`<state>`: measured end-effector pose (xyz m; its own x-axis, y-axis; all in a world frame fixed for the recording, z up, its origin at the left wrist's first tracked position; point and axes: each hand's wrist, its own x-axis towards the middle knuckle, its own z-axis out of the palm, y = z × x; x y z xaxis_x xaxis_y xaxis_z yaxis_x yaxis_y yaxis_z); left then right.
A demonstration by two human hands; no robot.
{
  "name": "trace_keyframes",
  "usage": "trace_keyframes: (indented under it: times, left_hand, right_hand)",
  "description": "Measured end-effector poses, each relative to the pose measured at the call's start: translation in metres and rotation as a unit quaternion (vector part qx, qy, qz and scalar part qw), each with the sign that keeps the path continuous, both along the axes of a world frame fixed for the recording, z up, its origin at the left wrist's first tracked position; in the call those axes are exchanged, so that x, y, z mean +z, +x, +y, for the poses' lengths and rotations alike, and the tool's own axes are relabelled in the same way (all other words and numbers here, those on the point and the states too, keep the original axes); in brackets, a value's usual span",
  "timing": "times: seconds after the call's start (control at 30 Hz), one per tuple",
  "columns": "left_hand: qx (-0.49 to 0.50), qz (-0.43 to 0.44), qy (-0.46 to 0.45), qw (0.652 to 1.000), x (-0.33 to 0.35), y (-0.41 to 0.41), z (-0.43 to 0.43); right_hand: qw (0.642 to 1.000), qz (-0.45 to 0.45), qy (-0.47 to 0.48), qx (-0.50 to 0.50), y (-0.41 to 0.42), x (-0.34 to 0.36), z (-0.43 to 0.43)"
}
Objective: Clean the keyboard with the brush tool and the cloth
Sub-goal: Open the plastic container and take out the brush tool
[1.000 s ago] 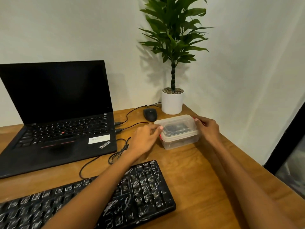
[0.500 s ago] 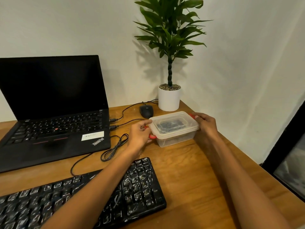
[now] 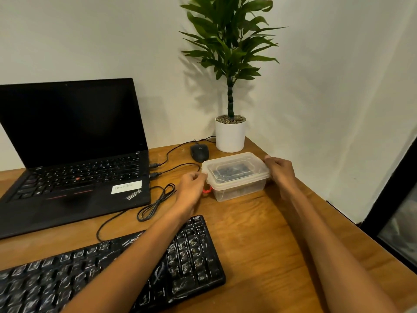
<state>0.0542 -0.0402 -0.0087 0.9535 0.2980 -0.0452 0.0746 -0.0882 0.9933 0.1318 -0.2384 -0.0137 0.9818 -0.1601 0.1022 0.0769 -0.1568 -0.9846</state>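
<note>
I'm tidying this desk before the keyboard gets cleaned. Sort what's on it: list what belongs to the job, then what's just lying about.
Job in hand: keyboard; plastic box, lid on, dark contents unclear, probably the supplies, held at its ends by the left hand and right hand.

Lying about: laptop; mouse; potted plant; coiled cable.

Black keyboard [image 3: 194,251], keys smeared with white marks, flat and slightly angled at front left
</note>
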Motion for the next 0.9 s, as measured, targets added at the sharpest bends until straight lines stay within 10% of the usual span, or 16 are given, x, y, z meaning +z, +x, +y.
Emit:
trace_keyframes:
  times: [0.57,0.9]
  left_hand:
    - [0.092,-0.07,0.163,0.98,0.007,-0.007,-0.007]
    - [-0.039,-0.083,0.029,0.995,0.017,-0.044,-0.004]
  right_hand:
    - [0.997,-0.014,0.072,0.0,-0.012,0.015,0.0]
    - [0.984,0.021,0.173,-0.034,-0.051,0.038,-0.017]
